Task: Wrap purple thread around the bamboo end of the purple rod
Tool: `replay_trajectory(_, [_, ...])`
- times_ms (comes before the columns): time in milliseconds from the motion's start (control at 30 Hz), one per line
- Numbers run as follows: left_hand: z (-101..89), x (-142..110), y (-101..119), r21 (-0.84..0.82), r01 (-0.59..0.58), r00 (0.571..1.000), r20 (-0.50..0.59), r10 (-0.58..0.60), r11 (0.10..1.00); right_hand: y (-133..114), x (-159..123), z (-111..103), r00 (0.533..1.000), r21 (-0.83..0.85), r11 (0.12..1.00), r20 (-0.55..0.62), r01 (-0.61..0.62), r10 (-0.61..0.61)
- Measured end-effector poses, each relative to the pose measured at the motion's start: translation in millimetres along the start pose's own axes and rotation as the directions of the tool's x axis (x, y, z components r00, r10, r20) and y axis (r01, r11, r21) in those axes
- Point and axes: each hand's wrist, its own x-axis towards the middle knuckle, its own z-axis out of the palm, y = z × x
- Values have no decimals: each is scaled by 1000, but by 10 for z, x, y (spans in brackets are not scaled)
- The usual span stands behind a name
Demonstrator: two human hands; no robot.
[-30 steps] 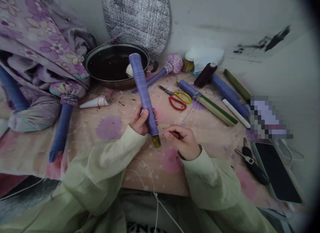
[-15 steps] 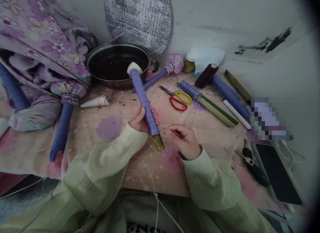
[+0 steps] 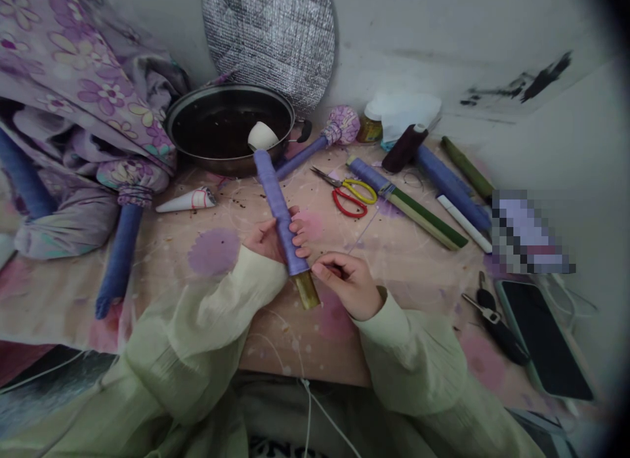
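My left hand grips a long stick wrapped in purple thread, its bare green-gold end pointing toward me. The stick lies low over the table, its far tip near the black pan. My right hand is closed in a pinch just right of the bare end, holding a thin thread I can barely see. Both sleeves are pale green.
Red and yellow scissors, several wrapped sticks, a dark thread spool, a white paper cone, pliers and a phone lie on the cloth-covered table. Floral fabric bundles fill the left side.
The purple-wrapped stick has tipped down from raised to almost flat on the table. My right hand has moved in closer to its bare end.
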Motion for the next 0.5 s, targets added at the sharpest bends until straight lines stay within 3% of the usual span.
replay_trajectory(333, [39,26,-22,-103,-7,995,-97,-3,995,18,9,14,994,73,995,94,-61,54])
replay_trajectory(500, [-13,47,-80,-126,-23,1000,16,25,992,-7,20,10,973,182,974,212,-133,93])
